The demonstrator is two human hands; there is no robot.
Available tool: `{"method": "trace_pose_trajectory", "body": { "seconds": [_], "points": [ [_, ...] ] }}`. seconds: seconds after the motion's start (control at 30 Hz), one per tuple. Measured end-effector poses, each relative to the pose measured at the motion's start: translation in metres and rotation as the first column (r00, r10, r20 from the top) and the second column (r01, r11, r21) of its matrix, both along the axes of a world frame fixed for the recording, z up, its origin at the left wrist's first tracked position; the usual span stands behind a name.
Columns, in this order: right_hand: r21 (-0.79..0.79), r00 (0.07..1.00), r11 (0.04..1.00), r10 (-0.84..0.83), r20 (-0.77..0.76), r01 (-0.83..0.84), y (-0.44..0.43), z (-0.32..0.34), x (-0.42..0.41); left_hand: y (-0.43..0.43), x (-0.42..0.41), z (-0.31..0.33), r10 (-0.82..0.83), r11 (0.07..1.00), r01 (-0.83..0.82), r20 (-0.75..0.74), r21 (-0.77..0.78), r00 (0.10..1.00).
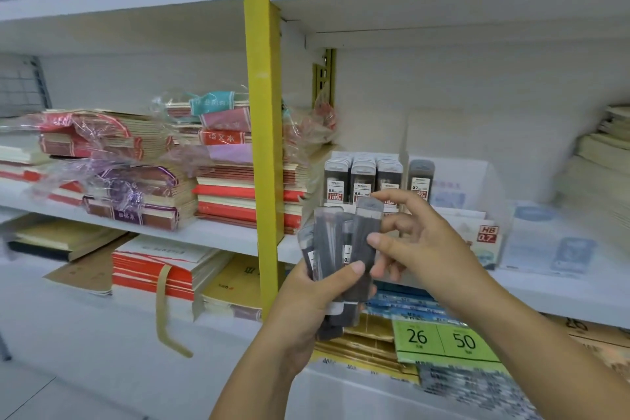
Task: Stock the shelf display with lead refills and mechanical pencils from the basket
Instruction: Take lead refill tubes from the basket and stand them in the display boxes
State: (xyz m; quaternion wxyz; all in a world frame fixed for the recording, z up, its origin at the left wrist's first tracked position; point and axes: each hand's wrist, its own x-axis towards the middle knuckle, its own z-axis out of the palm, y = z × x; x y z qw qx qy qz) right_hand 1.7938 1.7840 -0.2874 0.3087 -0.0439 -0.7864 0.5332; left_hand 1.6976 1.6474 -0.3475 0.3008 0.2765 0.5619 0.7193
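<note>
Gripping a fanned bunch of lead refill packs [329, 242], left hand [317, 300] curls round their lower ends, thumb across the front. Right hand [422, 242] pinches the rightmost pack [366, 232] between thumb and fingers. Packs upright, long axis near vertical. Clear display tray [491, 187] sits just behind and above, right hand nearer. Its 0.7 slot [421, 177] shows one pack; 0.5 rows [363, 177] look full. Basket not in view.

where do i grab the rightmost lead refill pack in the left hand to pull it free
Pinch the rightmost lead refill pack by its upper half, coming from the right. It stands upright, fanned clear of the bunch there, while the thumb of the left hand clamps the lower ends. The right hand pinches it there.
</note>
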Motion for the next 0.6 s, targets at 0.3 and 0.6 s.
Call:
{"method": "trace_pose_trajectory", "body": {
  "seconds": [0.3, 0.6],
  "points": [
    [0.001, 0.993, 0.996, -0.091, 0.072, 0.091, 0.006, -0.004, 0.012, 0.004, 0.007, -0.007, 0.053, 0.998, -0.057, -0.107, -0.035, 0.993],
    [-0.021, 0.992, 1.000, -0.012, 0.122, 0.015, 0.018, -0.005, 0.021, 0.001, -0.001, -0.007, 0.173, 0.983, -0.170, 0.043, -0.075, 0.984]
  ]
}}
